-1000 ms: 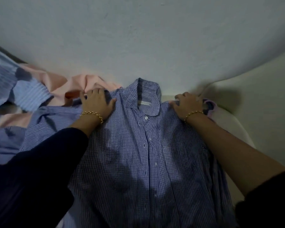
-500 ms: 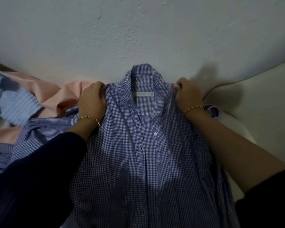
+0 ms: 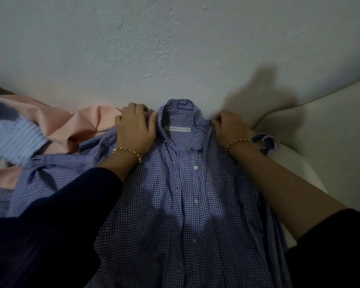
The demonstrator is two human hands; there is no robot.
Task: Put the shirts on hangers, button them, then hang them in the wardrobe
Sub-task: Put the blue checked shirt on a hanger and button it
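Now the left hand (image 3: 135, 129) and right hand (image 3: 231, 126) each curl their fingers into a shoulder of the checked shirt (image 3: 187, 194), gripping it on either side of the collar (image 3: 181, 119). It lies front up, its collar toward the wall (image 3: 175, 48) and its long axis running back toward the person. Its left side overlaps a striped shirt (image 3: 50, 169) beside pink cloth (image 3: 71, 125).

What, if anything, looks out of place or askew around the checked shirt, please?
Nothing is damaged or spilled. The checked shirt, front towards the camera, is gripped at its shoulders by the left hand and right hand. Left of it, a pink shirt and a striped shirt lie crumpled in a heap.
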